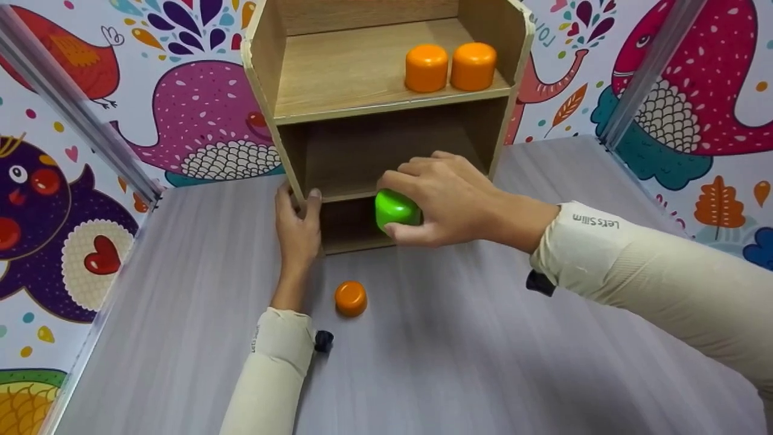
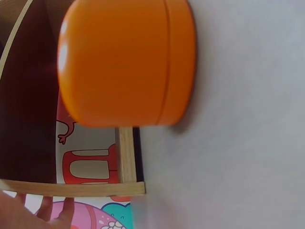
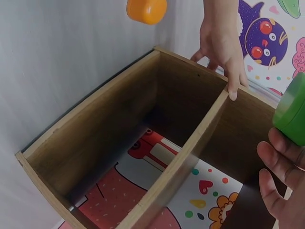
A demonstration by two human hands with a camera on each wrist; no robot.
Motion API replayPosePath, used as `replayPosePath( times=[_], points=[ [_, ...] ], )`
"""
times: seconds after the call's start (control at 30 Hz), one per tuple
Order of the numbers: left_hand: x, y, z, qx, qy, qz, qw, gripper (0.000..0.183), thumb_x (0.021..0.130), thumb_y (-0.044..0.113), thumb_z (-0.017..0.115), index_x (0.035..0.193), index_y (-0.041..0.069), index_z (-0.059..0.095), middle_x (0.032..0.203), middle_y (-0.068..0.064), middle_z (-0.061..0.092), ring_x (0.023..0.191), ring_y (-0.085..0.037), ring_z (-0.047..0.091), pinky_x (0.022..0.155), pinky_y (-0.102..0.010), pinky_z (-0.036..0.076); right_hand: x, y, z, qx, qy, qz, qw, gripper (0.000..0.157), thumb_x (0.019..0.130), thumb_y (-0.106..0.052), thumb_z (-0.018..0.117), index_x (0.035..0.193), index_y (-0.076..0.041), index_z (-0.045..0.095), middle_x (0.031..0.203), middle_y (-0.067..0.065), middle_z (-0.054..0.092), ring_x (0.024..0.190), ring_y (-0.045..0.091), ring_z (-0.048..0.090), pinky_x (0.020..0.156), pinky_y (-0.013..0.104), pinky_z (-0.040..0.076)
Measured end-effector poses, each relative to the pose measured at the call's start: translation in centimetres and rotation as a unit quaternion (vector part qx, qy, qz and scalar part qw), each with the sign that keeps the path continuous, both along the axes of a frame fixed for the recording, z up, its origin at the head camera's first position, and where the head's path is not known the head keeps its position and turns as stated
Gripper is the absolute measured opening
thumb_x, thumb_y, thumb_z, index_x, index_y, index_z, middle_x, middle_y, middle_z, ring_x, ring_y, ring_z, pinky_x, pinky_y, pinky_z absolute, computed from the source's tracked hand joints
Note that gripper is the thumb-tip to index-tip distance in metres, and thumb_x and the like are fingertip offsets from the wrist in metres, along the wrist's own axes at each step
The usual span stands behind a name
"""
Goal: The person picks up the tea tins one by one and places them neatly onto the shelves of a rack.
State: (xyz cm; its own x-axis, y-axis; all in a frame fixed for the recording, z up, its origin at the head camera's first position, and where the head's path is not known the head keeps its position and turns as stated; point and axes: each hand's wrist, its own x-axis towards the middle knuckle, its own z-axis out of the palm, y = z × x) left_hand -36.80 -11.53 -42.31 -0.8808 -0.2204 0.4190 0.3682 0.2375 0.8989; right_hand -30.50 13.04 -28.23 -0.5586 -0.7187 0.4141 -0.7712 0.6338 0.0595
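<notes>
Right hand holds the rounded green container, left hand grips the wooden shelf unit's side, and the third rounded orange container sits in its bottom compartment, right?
No: the third rounded orange container stands on the grey table, in front of the wooden shelf unit, as the head view shows.

A greyish, streaked tabletop (image 1: 459, 374) is stretching out between brightly printed wall panels (image 1: 36, 103), with two metal posts (image 1: 77, 106) standing at the corners. On the left, a red bird (image 1: 90, 60) is showing above a purple bird (image 1: 42, 290) that is bearing a red heart (image 1: 102, 255), while a mauve elephant (image 1: 199, 109) is decorating the back and a crimson elephant (image 1: 724, 72) is filling the right.
</notes>
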Motion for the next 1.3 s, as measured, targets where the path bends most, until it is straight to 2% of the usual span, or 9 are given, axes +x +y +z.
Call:
replayPosePath(
  times=[0.17, 0.33, 0.67, 0.87, 0.93, 1.13, 1.2, 1.3],
  points=[
    [1.5, 0.5, 1.8, 0.001, -0.002, 0.000, 1.0000, 0.048, 0.095, 0.023, 0.054, 0.137, 0.005, 0.039, 0.126, -0.014, 0.046, 0.104, -0.024, 0.047, 0.090, -0.045, 0.039, -0.2, 0.0, 0.6, -0.003, 0.002, -0.002, 1.000, 0.042, 0.082, -0.052, 0.049, 0.108, -0.020, 0.058, 0.080, -0.004, 0.056, 0.067, 0.014, 0.048, 0.058, 0.030, 0.033],
    [1.8, 0.6, 2.2, -0.006, -0.007, 0.009, 0.9999, 0.047, 0.094, 0.023, 0.054, 0.135, 0.004, 0.040, 0.127, -0.013, 0.046, 0.105, -0.023, 0.047, 0.091, -0.044, 0.038, -0.4, 0.0, 1.2, -0.008, 0.015, 0.004, 1.000, 0.042, 0.081, -0.052, 0.049, 0.107, -0.020, 0.058, 0.078, -0.004, 0.055, 0.067, 0.013, 0.048, 0.058, 0.030, 0.033],
    [1.6, 0.6, 1.9, -0.002, -0.006, 0.005, 1.0000, 0.046, 0.095, 0.023, 0.053, 0.135, 0.005, 0.041, 0.126, -0.013, 0.045, 0.104, -0.023, 0.046, 0.090, -0.043, 0.038, -1.0, 0.1, 2.5, -0.016, 0.017, 0.007, 1.000, 0.045, 0.081, -0.053, 0.050, 0.107, -0.018, 0.059, 0.080, -0.002, 0.058, 0.067, 0.015, 0.050, 0.058, 0.031, 0.034],
    [-0.4, -0.1, -0.6, -0.004, -0.001, 0.006, 1.0000, 0.049, 0.093, 0.035, 0.055, 0.136, 0.016, 0.041, 0.126, -0.006, 0.046, 0.106, -0.019, 0.046, 0.091, -0.041, 0.037, -1.4, 0.0, 2.9, -0.016, 0.026, 0.006, 1.000, 0.045, 0.080, -0.053, 0.050, 0.107, -0.018, 0.059, 0.080, -0.001, 0.059, 0.066, 0.015, 0.049, 0.058, 0.031, 0.034],
    [-0.8, -0.2, -1.1, -0.007, -0.001, 0.005, 1.0000, 0.050, 0.092, 0.041, 0.054, 0.136, 0.020, 0.041, 0.126, -0.002, 0.046, 0.106, -0.016, 0.045, 0.091, -0.039, 0.037, -1.5, 0.0, 3.1, -0.017, 0.028, 0.004, 0.999, 0.046, 0.080, -0.054, 0.050, 0.107, -0.018, 0.059, 0.080, -0.001, 0.059, 0.066, 0.016, 0.049, 0.058, 0.032, 0.034],
    [-0.8, -0.3, -1.1, -0.006, -0.001, 0.008, 1.0000, 0.052, 0.091, 0.045, 0.054, 0.136, 0.022, 0.040, 0.126, 0.000, 0.046, 0.105, -0.015, 0.046, 0.090, -0.038, 0.038, -1.9, -0.2, 3.9, -0.022, 0.027, 0.002, 0.999, 0.046, 0.080, -0.054, 0.051, 0.108, -0.018, 0.059, 0.081, 0.000, 0.059, 0.066, 0.016, 0.049, 0.058, 0.032, 0.034],
    [-0.5, -0.2, -0.8, -0.003, -0.007, 0.005, 1.0000, 0.052, 0.092, 0.042, 0.054, 0.136, 0.020, 0.040, 0.127, 0.000, 0.045, 0.107, -0.016, 0.045, 0.091, -0.038, 0.037, -2.0, -0.2, 4.2, -0.026, 0.027, 0.003, 0.999, 0.046, 0.080, -0.054, 0.051, 0.108, -0.018, 0.059, 0.081, -0.001, 0.059, 0.066, 0.016, 0.049, 0.057, 0.031, 0.034],
    [0.3, 0.0, 0.3, 0.001, -0.016, -0.002, 0.9999, 0.049, 0.094, 0.035, 0.053, 0.136, 0.016, 0.039, 0.128, -0.004, 0.045, 0.109, -0.018, 0.045, 0.094, -0.042, 0.036, -2.3, -0.3, 4.5, -0.032, 0.030, 0.008, 0.999, 0.046, 0.080, -0.054, 0.051, 0.108, -0.018, 0.059, 0.080, -0.001, 0.059, 0.064, 0.016, 0.048, 0.053, 0.030, 0.034]
  ],
)
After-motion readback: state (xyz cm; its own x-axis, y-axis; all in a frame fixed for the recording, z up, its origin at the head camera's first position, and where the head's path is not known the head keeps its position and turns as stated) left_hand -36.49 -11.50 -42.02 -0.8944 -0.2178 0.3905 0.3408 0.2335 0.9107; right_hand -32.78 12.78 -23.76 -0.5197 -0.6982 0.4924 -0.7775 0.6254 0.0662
